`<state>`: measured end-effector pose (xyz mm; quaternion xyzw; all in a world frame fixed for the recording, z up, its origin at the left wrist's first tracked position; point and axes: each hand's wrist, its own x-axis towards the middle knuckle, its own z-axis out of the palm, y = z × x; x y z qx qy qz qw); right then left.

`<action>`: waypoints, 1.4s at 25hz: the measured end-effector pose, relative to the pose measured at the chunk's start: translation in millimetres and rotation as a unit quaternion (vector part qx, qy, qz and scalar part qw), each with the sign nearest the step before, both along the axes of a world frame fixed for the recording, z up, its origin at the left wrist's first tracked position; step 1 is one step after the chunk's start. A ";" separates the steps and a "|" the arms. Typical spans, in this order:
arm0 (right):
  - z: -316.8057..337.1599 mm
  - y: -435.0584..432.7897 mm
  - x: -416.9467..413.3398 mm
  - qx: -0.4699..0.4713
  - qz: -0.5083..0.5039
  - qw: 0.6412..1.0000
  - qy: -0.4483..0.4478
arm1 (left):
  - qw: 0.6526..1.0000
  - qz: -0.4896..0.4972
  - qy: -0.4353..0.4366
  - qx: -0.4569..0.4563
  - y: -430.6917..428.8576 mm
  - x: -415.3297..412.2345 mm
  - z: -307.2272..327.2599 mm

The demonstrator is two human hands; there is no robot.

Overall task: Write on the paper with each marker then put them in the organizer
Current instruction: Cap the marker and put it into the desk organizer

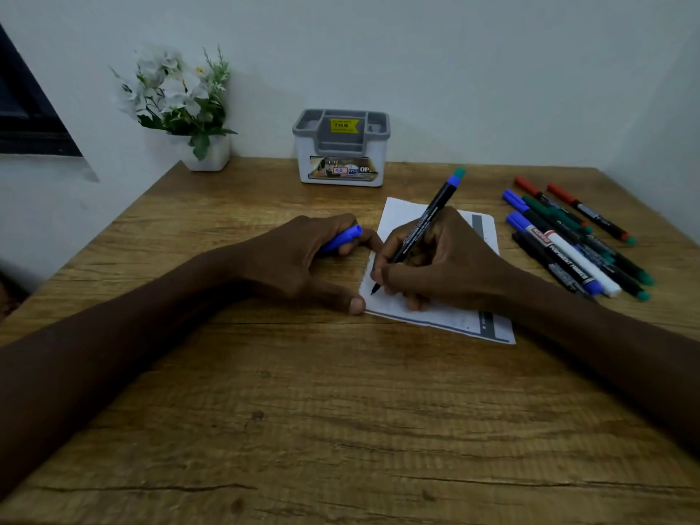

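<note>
black-barrelled marker (424,221) is being gripped by the right hand (439,267) on white paper (401,212), blue plastic cap (342,238) by the left hand (299,259); grey plastic organizer (341,149) at twelve o'clock is seemingly being left unfilled.

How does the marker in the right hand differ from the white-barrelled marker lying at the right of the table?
The held marker has a black barrel, the white-barrelled marker a white one. The held marker is tilted in the right hand, bare tip on the paper; the white-barrelled marker lies flat on the table. Both are markers.
</note>
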<state>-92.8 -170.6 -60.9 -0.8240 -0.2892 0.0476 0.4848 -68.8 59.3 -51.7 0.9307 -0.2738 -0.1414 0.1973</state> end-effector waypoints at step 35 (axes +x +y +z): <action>-2.0 2.0 3.0 -0.036 -0.018 0.999 -0.019 | 1.000 0.005 0.015 -0.002 1.9 7.7 -1.8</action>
